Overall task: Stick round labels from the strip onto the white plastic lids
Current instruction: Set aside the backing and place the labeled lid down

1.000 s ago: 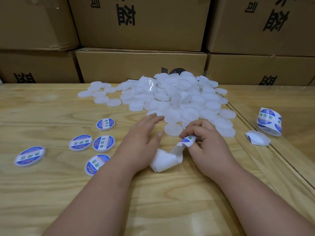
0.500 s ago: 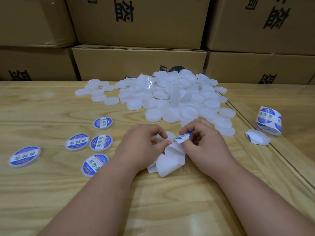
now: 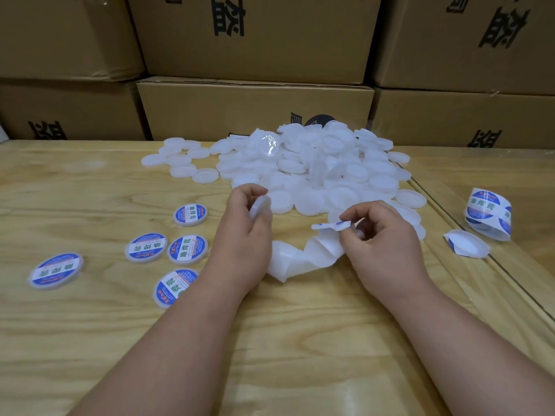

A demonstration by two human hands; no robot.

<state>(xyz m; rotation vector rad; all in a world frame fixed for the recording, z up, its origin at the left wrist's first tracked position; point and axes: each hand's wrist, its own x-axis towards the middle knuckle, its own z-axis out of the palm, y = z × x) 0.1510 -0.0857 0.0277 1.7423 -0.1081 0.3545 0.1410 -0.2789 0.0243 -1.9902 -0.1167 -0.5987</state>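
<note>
My left hand (image 3: 244, 232) holds one bare white lid (image 3: 260, 206) on edge between thumb and fingers, lifted off the table. My right hand (image 3: 380, 235) pinches a round label (image 3: 330, 226), seen edge-on, at the end of the white backing strip (image 3: 303, 258) that curls on the table between my hands. A heap of bare white lids (image 3: 324, 166) lies just beyond both hands. Several labelled lids with blue and white labels (image 3: 187, 249) rest on the table to the left.
The wooden table (image 3: 90, 340) carries a curled piece of label strip (image 3: 488, 213) and a torn bit of strip (image 3: 465, 243) at the right, past a seam in the tabletop. Stacked cardboard boxes (image 3: 255, 109) wall off the back.
My left hand reached to the pile, took a bare lid and raised it. My right hand kept its pinch at the strip's end and moved right, with the label now sticking out flat.
</note>
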